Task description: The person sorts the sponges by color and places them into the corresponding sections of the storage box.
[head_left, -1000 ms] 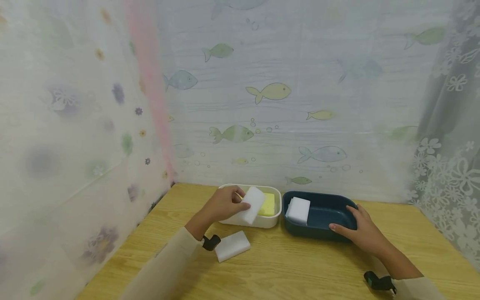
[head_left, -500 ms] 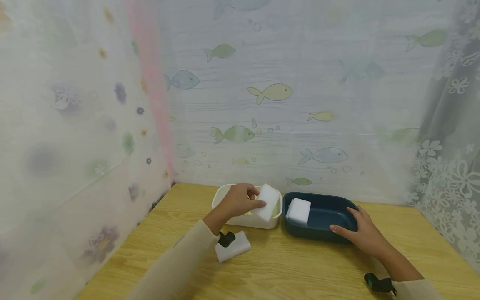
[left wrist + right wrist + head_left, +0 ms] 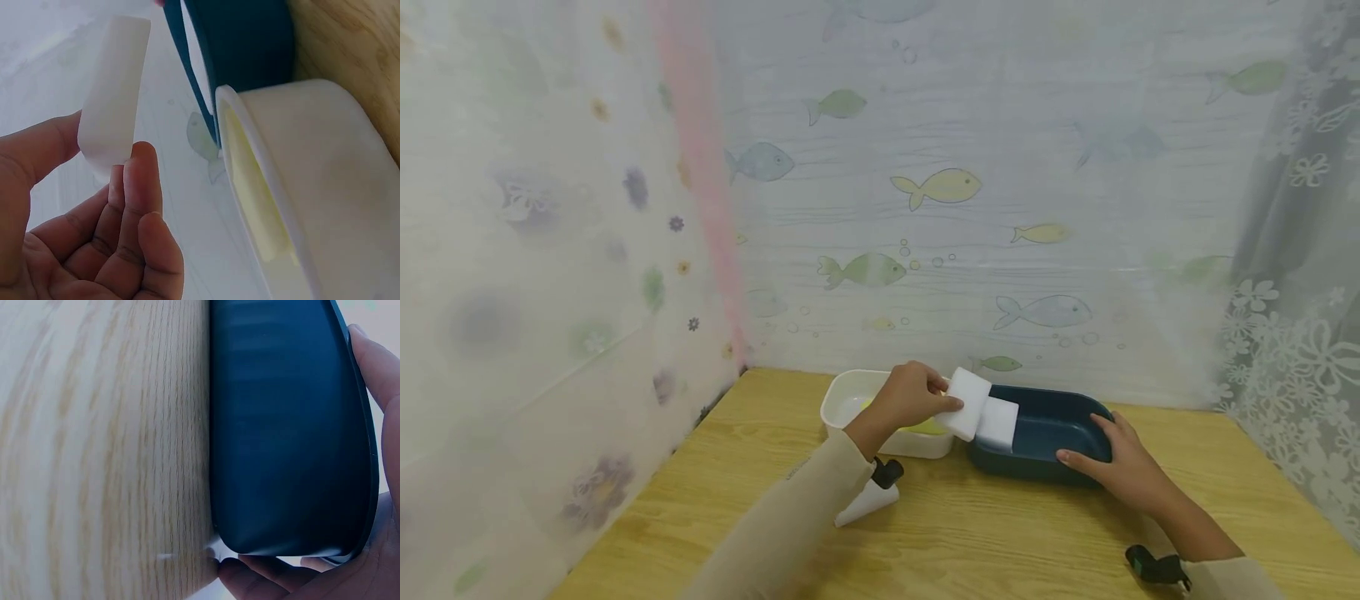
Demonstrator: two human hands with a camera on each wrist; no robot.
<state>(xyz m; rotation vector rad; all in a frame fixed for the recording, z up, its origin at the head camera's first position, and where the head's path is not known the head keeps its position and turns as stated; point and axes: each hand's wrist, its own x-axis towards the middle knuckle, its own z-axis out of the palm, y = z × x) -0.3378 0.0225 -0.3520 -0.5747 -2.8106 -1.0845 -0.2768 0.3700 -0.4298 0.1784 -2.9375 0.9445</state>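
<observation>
My left hand [image 3: 913,396] pinches a white sponge [image 3: 967,402] between thumb and fingers. In the head view this sponge hangs tilted over the gap between the two basins, overlapping the left end of the dark blue basin [image 3: 1060,471]. Inside that basin lies more white sponge [image 3: 1000,423], partly covered from view. My right hand [image 3: 1123,467] grips the basin's right end, thumb at the rim; the right wrist view shows its fingers [image 3: 250,581] around the end wall. The white basin [image 3: 842,400] holds yellow sponge [image 3: 253,187], largely hidden by my left hand.
Another white sponge [image 3: 871,503] lies on the wooden table [image 3: 970,542] in front of the white basin, partly behind my left wrist. The two basins stand side by side near the back edge. Patterned curtains [image 3: 850,208] hang behind and along the left side.
My left hand has carried the white sponge to the right, from above the white basin to the dark blue basin's left end. My right hand stays on the dark blue basin.
</observation>
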